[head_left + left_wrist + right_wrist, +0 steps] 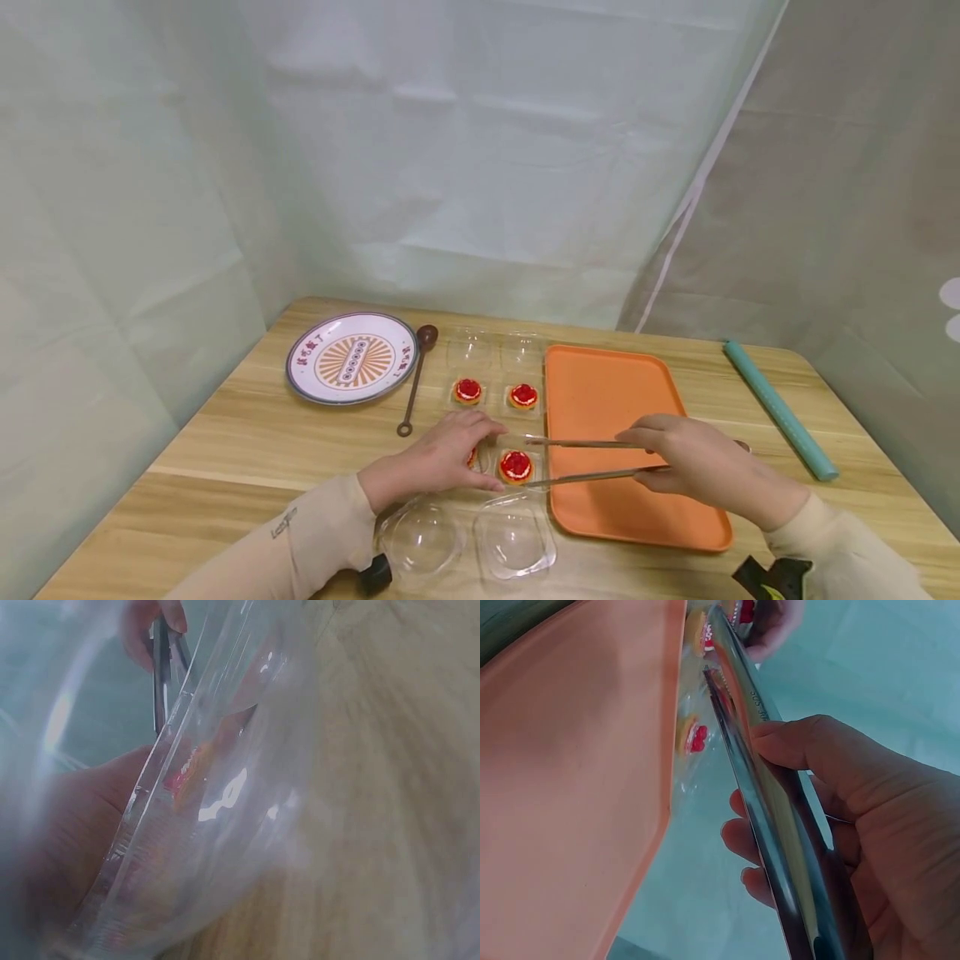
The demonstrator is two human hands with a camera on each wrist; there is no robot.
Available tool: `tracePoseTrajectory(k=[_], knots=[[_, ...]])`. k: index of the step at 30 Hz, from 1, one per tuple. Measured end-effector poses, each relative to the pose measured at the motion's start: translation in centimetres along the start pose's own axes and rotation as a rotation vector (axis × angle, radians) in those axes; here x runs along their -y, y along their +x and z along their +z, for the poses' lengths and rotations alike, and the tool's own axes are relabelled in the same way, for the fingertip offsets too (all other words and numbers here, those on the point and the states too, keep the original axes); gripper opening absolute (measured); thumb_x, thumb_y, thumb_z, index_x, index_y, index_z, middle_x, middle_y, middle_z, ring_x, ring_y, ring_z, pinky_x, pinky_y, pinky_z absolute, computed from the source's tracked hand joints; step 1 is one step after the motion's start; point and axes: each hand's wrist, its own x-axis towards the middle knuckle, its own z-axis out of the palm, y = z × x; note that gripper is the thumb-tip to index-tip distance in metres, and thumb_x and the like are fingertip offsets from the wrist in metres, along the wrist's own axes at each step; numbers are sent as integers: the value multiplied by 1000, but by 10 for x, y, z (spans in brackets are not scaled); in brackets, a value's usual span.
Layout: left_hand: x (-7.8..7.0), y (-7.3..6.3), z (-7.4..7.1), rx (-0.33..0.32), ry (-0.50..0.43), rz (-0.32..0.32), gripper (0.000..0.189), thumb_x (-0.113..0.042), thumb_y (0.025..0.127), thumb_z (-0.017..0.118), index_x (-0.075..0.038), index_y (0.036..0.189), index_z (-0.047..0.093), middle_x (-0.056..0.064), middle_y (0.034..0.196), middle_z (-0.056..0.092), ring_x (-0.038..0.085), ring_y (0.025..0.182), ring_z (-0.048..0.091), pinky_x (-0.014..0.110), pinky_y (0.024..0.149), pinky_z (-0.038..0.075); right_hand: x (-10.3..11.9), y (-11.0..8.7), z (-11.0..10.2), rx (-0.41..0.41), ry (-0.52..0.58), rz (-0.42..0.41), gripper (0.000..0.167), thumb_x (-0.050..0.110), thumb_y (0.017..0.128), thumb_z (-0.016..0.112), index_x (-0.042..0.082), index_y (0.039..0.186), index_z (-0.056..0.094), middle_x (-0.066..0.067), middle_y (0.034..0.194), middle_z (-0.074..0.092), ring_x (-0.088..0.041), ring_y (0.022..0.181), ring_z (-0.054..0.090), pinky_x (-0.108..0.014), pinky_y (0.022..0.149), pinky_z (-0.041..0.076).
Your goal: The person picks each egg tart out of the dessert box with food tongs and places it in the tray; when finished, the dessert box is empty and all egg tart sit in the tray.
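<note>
My right hand (697, 462) grips metal tongs (592, 477), also seen in the right wrist view (776, 802). Their spread tips reach over the near clear plastic container, either side of a small red-topped tart (515, 467). My left hand (438, 454) holds the left part of this near container (217, 795), thumb and fingertips at its cells. A second tart (472, 457) is partly hidden beneath the left hand. The container's raised lid (513, 546) lies folded toward me. Behind, another clear container (489, 400) bears two similar tarts (467, 391).
An orange tray (600, 392) lies right of the containers, under the tongs and right hand. Farther right is a teal rod (780, 408). A patterned plate (303, 367) and a brown long-handled spoon (416, 379) lie at left. Curtains surround the wooden table (247, 475).
</note>
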Motion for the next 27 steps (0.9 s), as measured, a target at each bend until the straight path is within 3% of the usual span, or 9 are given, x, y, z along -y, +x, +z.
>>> tracePoseTrajectory(k=[8, 19, 27], knots=[[0, 0, 0, -5, -1, 4, 73, -51, 71, 78, -13, 129, 56, 0, 119, 60, 20, 117, 53, 43, 107, 42, 4, 10, 3, 17, -36, -23, 35, 20, 76, 80, 14, 109, 71, 3, 99, 69, -13, 82, 66, -24, 64, 55], [1, 1, 1, -15, -2, 17, 72, -51, 71, 79, -13, 128, 57, -1, 117, 61, 18, 115, 54, 42, 106, 42, 6, 14, 9, 14, -14, -50, 33, 18, 76, 79, 12, 107, 71, 5, 94, 67, -9, 79, 63, -23, 63, 52], [1, 1, 1, -2, 3, 13, 73, -51, 72, 77, -12, 129, 56, 1, 122, 60, 19, 118, 52, 44, 110, 38, 8, 14, 9, 20, -38, -34, 34, 20, 76, 79, 13, 108, 71, 3, 98, 69, -12, 83, 65, -26, 66, 54]])
